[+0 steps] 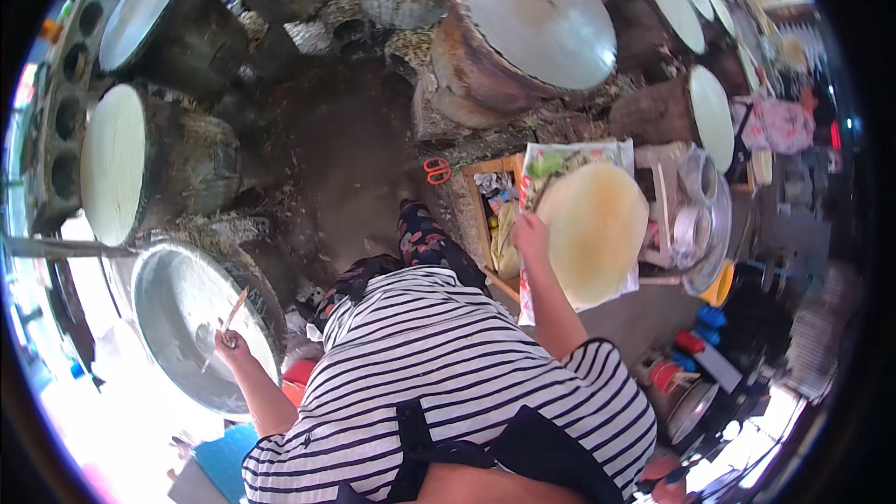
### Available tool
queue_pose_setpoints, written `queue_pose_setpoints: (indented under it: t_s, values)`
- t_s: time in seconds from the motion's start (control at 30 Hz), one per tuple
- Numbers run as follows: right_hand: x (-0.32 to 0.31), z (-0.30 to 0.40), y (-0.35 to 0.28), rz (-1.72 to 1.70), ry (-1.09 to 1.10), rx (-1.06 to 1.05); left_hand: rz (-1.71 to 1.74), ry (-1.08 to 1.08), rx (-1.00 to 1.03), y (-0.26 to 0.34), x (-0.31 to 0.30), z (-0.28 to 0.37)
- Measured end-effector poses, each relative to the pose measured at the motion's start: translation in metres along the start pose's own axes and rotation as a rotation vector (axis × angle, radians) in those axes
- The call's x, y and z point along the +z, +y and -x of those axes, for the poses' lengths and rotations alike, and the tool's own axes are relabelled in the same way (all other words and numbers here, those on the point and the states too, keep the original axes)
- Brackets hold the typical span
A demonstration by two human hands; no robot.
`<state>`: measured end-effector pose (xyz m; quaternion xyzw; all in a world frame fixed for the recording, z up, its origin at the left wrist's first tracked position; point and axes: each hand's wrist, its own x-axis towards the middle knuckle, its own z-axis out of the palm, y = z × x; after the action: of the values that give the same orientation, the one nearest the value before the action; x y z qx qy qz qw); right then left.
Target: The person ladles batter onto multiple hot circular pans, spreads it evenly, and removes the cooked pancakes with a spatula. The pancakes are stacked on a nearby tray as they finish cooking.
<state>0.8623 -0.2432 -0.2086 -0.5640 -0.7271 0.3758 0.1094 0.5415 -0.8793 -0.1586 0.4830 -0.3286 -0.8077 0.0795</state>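
Note:
My left hand [229, 344] is closed around a thin wooden stick [238, 304], over a large metal basin [164, 336]. A pale coating, like batter, lines the basin, and something translucent beside the stick is too blurred to name. On the right, my right hand [530, 231] is curled at the near-left edge of a large round flatbread [595, 234], seemingly pinching it; my fingertips are hidden. The flatbread is tan in the middle and paler at its rim. Beneath it lies a printed white sheet [526, 301] with green and red on it.
Drum-shaped stoves with round griddles [535, 10] stand ahead and to both sides; a pale layer covers the left griddle [112, 164]. Red-handled scissors [437, 171] lie near a wooden crate [483, 217]. Clear bowls [693, 227] stand at right. A person in pink [777, 126] is farther off.

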Motion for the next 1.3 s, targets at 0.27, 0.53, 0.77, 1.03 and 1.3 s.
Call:
queue_pose_setpoints:
  t_s: [0.27, 0.53, 0.77, 1.03, 1.3]
  values:
    - [0.220, -0.174, -0.242, 0.365, -0.116, -0.351, 0.033, -0.100, -0.012, -0.016, 0.010, 0.047]
    - [0.332, -0.297, -0.223, -0.695, -0.007, 0.728, 0.118, 0.172, 0.034, -0.046, 0.064, 0.084]
    - [0.358, -0.330, -0.210, -1.239, 0.177, 0.860, 0.151, 0.222, -0.007, -0.056, 0.085, 0.073]
    - [0.354, -0.323, -0.216, -1.324, 0.295, 0.799, 0.219, 0.230, 0.008, -0.053, 0.093, 0.062]
    - [0.357, -0.329, -0.210, -1.406, 0.362, 0.807, 0.213, 0.261, 0.040, -0.064, 0.128, 0.076]
